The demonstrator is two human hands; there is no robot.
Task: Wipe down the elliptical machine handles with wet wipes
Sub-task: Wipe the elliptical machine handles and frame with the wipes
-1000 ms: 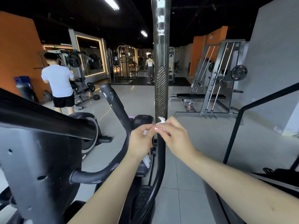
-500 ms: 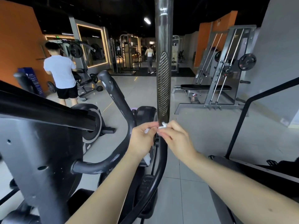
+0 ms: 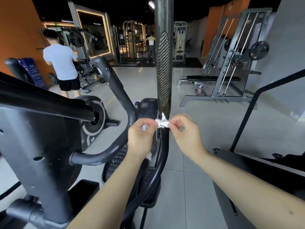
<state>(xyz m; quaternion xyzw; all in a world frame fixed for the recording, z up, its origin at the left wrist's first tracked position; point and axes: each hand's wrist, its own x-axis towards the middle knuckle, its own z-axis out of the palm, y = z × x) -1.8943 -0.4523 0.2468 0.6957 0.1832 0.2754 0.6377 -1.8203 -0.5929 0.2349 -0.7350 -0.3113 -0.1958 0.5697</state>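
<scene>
Rising vertically through mid-view, the elliptical handle (image 3: 163, 66) stands just behind both hands. The left hand (image 3: 141, 136) and right hand (image 3: 187, 136) flank it about evenly, and their curled fingers (image 3: 177, 120) pinch opposite ends of a twisted wet wipe (image 3: 162, 123) stretched crosswise over the shaft.

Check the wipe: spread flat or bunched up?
Bunched: the wet wipe is a crumpled twist pinched between left hand and right hand.

Upright handle (image 3: 163, 22): glossy dark finish w/ ribbed oval patch (image 3: 163, 68). Curved handle (image 3: 115, 83): matt grey, scuffed. Wet wipe (image 3: 162, 123): white, crumpled, soft-looking. Floor (image 3: 198, 162): smooth glossy tiles. Rack (image 3: 231, 63): bare grey metal.
</scene>
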